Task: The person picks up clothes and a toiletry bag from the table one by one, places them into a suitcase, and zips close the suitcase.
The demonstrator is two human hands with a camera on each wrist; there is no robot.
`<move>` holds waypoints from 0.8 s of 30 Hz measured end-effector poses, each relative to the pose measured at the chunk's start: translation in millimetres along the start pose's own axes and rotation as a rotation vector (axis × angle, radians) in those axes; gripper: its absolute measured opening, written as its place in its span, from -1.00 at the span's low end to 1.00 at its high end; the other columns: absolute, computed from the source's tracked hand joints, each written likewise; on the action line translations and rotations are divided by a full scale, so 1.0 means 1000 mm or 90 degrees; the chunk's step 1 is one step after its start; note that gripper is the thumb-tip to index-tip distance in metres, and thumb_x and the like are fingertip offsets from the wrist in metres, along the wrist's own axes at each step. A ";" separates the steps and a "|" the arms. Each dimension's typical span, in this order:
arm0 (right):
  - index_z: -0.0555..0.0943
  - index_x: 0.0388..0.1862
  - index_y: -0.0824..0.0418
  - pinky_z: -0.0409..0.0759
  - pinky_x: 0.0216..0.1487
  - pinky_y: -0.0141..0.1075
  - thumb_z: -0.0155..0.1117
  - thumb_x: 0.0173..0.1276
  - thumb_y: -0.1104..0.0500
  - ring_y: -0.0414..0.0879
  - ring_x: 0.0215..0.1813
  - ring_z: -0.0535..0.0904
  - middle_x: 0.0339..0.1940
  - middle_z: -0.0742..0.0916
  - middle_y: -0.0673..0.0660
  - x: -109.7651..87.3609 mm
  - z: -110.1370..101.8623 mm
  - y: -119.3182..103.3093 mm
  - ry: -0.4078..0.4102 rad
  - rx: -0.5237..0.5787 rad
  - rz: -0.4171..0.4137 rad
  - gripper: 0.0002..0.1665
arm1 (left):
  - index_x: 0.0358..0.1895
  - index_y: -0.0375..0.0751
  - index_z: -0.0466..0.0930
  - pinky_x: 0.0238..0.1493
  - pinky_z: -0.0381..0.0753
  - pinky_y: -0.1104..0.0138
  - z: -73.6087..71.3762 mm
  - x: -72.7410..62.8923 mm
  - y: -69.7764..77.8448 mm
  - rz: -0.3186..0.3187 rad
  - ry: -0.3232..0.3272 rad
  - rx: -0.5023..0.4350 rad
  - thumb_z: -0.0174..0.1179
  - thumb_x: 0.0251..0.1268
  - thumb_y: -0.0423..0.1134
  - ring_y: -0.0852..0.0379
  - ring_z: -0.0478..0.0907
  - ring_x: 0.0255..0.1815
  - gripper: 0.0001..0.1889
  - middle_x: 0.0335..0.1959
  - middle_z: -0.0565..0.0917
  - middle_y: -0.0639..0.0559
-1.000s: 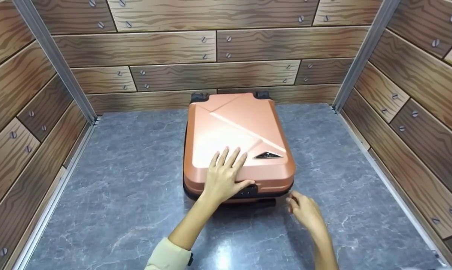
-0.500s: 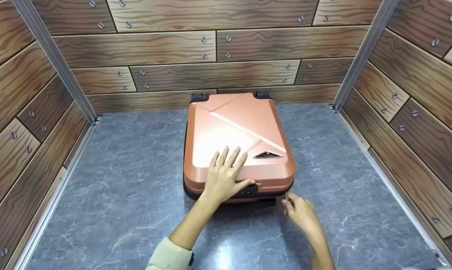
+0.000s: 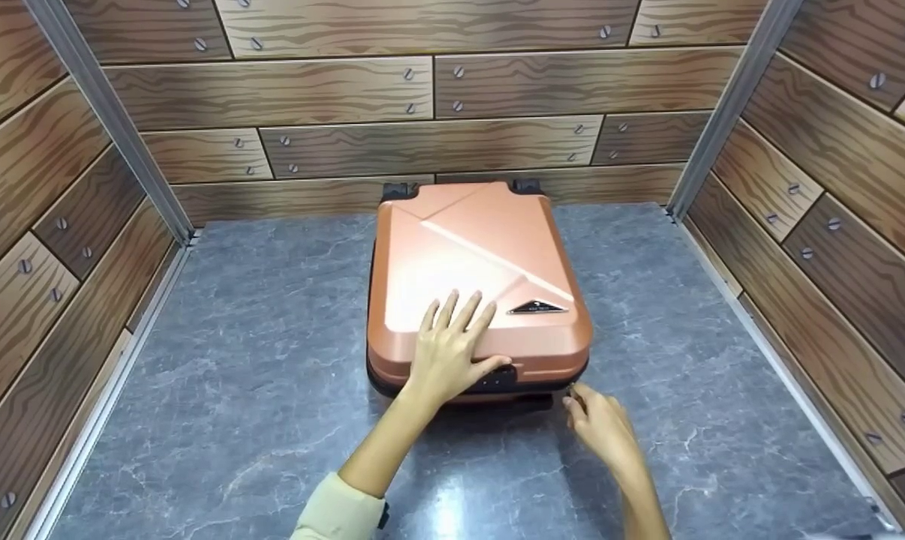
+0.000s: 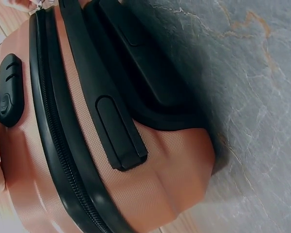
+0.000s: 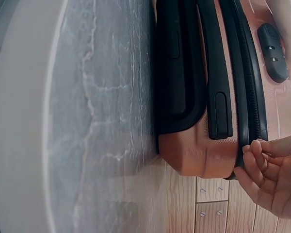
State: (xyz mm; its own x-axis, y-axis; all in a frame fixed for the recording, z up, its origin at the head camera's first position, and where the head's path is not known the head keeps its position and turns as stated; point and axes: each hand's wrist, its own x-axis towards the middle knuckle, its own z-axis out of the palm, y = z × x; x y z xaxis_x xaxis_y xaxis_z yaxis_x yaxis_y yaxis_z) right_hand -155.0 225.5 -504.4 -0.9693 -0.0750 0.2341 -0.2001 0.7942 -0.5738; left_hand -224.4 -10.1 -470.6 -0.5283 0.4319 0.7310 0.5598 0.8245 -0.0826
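Note:
A rose-gold hard-shell suitcase (image 3: 475, 255) lies flat on the grey marbled floor, its wheels toward the back wall. My left hand (image 3: 449, 356) rests with spread, straight fingers on its lid, the thumb near the black combination lock (image 4: 10, 91). At the suitcase's front right corner, my right hand (image 3: 602, 424) pinches the zipper pull, which its fingers mostly hide; a glint of metal shows in the left wrist view. The zipper (image 5: 252, 87) runs along the black band and looks closed where visible. Below it sits a black carry handle (image 5: 218, 87).
Wood-plank patterned walls (image 3: 347, 90) enclose the floor (image 3: 257, 337) at the back and both sides. Metal rails (image 3: 115, 112) line the corners. Black wheels (image 3: 398, 191) stick out at the suitcase's far end, near the back wall.
My right hand has shifted slightly left along the front corner, mostly during the first half second. The left hand and suitcase stay in place.

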 end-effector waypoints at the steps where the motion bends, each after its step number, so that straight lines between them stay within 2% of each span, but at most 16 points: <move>1: 0.48 -0.52 0.13 0.42 -0.52 -0.17 0.16 0.25 0.33 -0.18 -0.65 0.43 -0.74 0.52 -0.10 0.000 0.000 0.000 0.002 -0.002 -0.002 -0.82 | 0.17 -0.04 0.49 0.20 0.20 -0.03 0.000 0.000 0.000 0.000 0.001 0.001 0.03 0.00 0.41 -0.18 0.31 0.21 -0.24 0.18 0.46 -0.06; 5: 0.48 -0.52 0.13 0.41 -0.54 -0.21 0.17 0.26 0.32 -0.18 -0.65 0.42 -0.73 0.52 -0.11 0.000 0.001 0.002 -0.010 0.022 0.000 -0.81 | 0.17 -0.04 0.49 0.19 0.20 -0.03 0.001 0.000 0.000 0.000 0.002 -0.001 0.04 -0.01 0.41 -0.19 0.31 0.21 -0.24 0.18 0.46 -0.06; 7: 0.48 -0.53 0.14 0.42 -0.54 -0.26 0.16 0.28 0.32 -0.18 -0.62 0.45 -0.72 0.54 -0.10 0.000 0.002 0.005 -0.028 0.065 0.013 -0.80 | 0.17 -0.04 0.49 0.19 0.20 -0.03 0.001 -0.001 0.000 -0.001 0.001 -0.003 0.04 -0.01 0.41 -0.19 0.31 0.21 -0.24 0.18 0.46 -0.06; 9: 0.51 -0.50 0.22 0.49 -0.49 -0.28 0.12 0.31 0.34 -0.14 -0.58 0.51 -0.68 0.59 -0.02 0.000 0.002 0.009 -0.058 0.155 0.032 -0.83 | 0.18 -0.05 0.49 0.19 0.20 -0.04 0.000 -0.002 0.001 0.000 -0.001 -0.006 0.04 0.00 0.41 -0.19 0.31 0.21 -0.24 0.18 0.46 -0.07; 11: 0.52 -0.43 0.39 0.57 -0.40 -0.25 0.05 0.34 0.36 -0.08 -0.50 0.58 -0.62 0.65 0.13 0.000 0.002 0.012 -0.098 0.276 0.050 -0.84 | 0.18 -0.04 0.48 0.20 0.19 -0.04 0.000 -0.003 0.002 -0.001 -0.006 -0.007 0.03 0.01 0.41 -0.19 0.30 0.22 -0.24 0.19 0.45 -0.07; 14: 0.46 -0.28 0.62 0.60 -0.27 -0.14 -0.05 0.40 0.36 0.01 -0.42 0.64 -0.50 0.67 0.33 0.001 0.002 0.017 -0.166 0.444 0.088 -0.74 | 0.20 -0.04 0.47 0.21 0.18 -0.03 -0.001 -0.004 0.002 -0.003 -0.014 -0.002 0.01 0.03 0.41 -0.18 0.29 0.23 -0.24 0.20 0.44 -0.06; 16: 0.43 -0.24 0.69 0.60 -0.25 -0.11 -0.09 0.42 0.35 0.01 -0.41 0.65 -0.46 0.67 0.36 0.002 0.003 0.017 -0.193 0.503 0.108 -0.69 | 0.20 -0.04 0.47 0.21 0.18 -0.03 -0.001 -0.005 0.002 -0.006 -0.016 0.001 0.01 0.03 0.41 -0.18 0.29 0.23 -0.24 0.20 0.44 -0.06; 19: 0.43 -0.24 0.71 0.61 -0.30 -0.16 -0.09 0.41 0.37 -0.06 -0.48 0.64 -0.51 0.66 0.33 0.002 0.006 0.015 -0.182 0.529 0.124 -0.69 | 0.20 -0.04 0.46 0.21 0.18 -0.03 -0.001 -0.004 0.002 -0.006 -0.017 0.005 0.00 0.03 0.41 -0.18 0.29 0.23 -0.24 0.21 0.43 -0.06; 24: 0.42 -0.31 0.75 0.62 -0.40 -0.25 -0.10 0.39 0.43 -0.10 -0.56 0.60 -0.58 0.62 0.39 0.001 0.011 0.010 -0.138 0.520 0.094 -0.72 | 0.20 -0.03 0.46 0.22 0.17 -0.02 -0.001 -0.003 0.001 -0.003 -0.016 0.014 -0.02 0.04 0.42 -0.17 0.28 0.24 -0.24 0.21 0.43 -0.05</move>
State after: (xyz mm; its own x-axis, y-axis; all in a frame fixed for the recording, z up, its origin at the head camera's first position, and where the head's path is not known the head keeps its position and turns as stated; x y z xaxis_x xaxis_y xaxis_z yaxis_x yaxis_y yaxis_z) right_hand -159.9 226.5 -518.8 -0.9828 -0.1847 0.0043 -0.0285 0.1285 -0.9913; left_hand -221.6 -10.8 -472.4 -0.5469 0.4365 0.7144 0.5427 0.8346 -0.0945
